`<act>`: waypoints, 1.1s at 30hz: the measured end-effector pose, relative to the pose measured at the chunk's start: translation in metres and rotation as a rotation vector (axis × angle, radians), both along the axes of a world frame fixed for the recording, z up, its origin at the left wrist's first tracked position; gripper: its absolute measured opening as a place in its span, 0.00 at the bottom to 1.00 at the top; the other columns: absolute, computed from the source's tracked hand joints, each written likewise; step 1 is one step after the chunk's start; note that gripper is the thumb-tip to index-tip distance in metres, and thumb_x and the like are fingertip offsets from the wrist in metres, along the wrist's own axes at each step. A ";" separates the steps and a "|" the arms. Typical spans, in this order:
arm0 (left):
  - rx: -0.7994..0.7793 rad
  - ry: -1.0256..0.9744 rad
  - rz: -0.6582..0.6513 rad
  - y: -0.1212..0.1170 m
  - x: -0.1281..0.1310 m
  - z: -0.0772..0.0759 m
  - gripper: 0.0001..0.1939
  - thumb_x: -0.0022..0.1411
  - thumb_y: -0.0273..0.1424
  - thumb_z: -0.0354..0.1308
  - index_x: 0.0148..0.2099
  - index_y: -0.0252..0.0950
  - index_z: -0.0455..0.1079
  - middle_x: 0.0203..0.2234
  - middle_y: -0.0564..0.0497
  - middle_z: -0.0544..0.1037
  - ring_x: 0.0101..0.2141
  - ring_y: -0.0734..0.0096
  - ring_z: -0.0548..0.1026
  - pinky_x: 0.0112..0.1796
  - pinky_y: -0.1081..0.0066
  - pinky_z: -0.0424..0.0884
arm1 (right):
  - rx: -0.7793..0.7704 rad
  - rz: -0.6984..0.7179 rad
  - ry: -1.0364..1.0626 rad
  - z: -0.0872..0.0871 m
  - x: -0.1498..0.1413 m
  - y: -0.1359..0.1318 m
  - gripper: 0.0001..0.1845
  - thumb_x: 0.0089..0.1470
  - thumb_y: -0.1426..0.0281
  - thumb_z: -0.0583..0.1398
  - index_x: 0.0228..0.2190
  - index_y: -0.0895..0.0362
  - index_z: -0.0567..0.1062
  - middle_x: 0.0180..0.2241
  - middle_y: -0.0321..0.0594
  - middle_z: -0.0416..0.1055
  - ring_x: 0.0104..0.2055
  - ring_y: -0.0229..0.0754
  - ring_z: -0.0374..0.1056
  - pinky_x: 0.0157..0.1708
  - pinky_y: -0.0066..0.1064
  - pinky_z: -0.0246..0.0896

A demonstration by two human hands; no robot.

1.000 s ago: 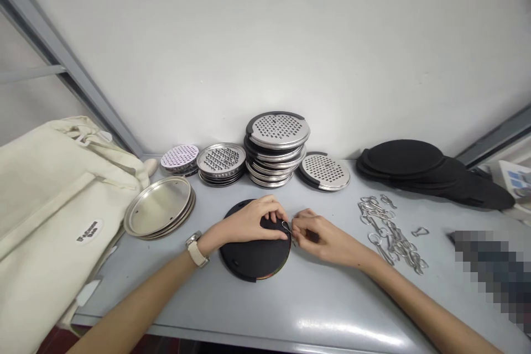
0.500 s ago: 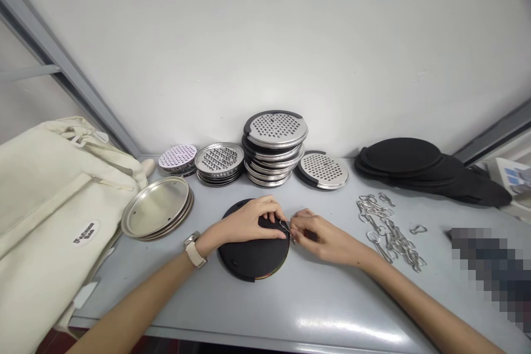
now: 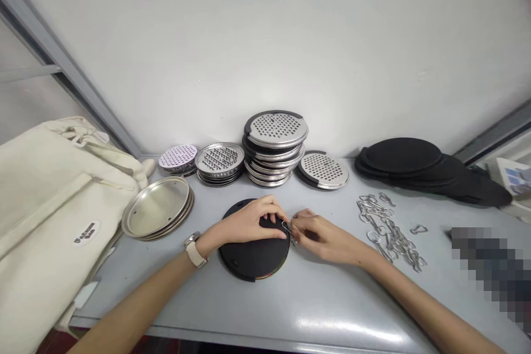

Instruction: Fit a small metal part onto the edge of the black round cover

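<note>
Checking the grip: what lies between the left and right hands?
A metal clip lies between the left hand and right hand, at the black disc's edge, in the head view.

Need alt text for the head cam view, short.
Two bare hands work at a round black disc on a grey table: the left hand lies over it while the right hand pinches a small metal clip at its edge. Stacked steel grater plates stand behind, loose metal clips lie right, a canvas bag left.
</note>
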State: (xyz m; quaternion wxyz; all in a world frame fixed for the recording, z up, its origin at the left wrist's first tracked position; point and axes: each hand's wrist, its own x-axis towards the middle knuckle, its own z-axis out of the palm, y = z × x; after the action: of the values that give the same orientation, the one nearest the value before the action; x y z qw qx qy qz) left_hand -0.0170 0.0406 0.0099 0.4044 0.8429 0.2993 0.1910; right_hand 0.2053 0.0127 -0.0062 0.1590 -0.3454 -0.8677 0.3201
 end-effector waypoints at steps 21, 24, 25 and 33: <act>0.036 0.005 0.002 -0.001 0.001 0.001 0.11 0.57 0.33 0.61 0.43 0.38 0.73 0.33 0.52 0.69 0.34 0.74 0.69 0.39 0.73 0.67 | -0.006 0.004 -0.005 0.001 0.000 0.000 0.15 0.61 0.69 0.49 0.22 0.55 0.60 0.22 0.33 0.57 0.32 0.39 0.58 0.39 0.33 0.56; 0.036 0.009 -0.004 -0.001 0.001 0.001 0.11 0.57 0.33 0.61 0.43 0.37 0.73 0.33 0.52 0.69 0.34 0.73 0.69 0.39 0.72 0.67 | 0.001 0.007 0.001 0.001 0.000 0.000 0.16 0.62 0.68 0.49 0.22 0.55 0.60 0.21 0.33 0.57 0.32 0.39 0.58 0.39 0.33 0.56; 0.035 0.008 -0.003 -0.001 0.001 0.000 0.11 0.57 0.33 0.61 0.43 0.37 0.72 0.33 0.52 0.69 0.34 0.73 0.69 0.38 0.72 0.67 | 0.001 0.004 0.003 0.001 0.000 0.000 0.16 0.62 0.68 0.49 0.22 0.55 0.60 0.21 0.33 0.57 0.31 0.39 0.58 0.39 0.33 0.56; 0.055 0.004 -0.007 -0.001 0.001 0.000 0.11 0.57 0.33 0.62 0.43 0.37 0.72 0.32 0.53 0.69 0.34 0.74 0.69 0.38 0.73 0.67 | -0.128 -0.149 0.062 -0.001 0.000 0.000 0.16 0.63 0.59 0.49 0.30 0.55 0.66 0.24 0.32 0.61 0.26 0.36 0.57 0.28 0.28 0.55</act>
State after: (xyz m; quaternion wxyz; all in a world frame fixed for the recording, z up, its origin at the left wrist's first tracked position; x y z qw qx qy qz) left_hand -0.0162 0.0398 0.0097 0.3813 0.8551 0.2916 0.1959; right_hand 0.2053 0.0126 -0.0070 0.1868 -0.4085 -0.8120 0.3726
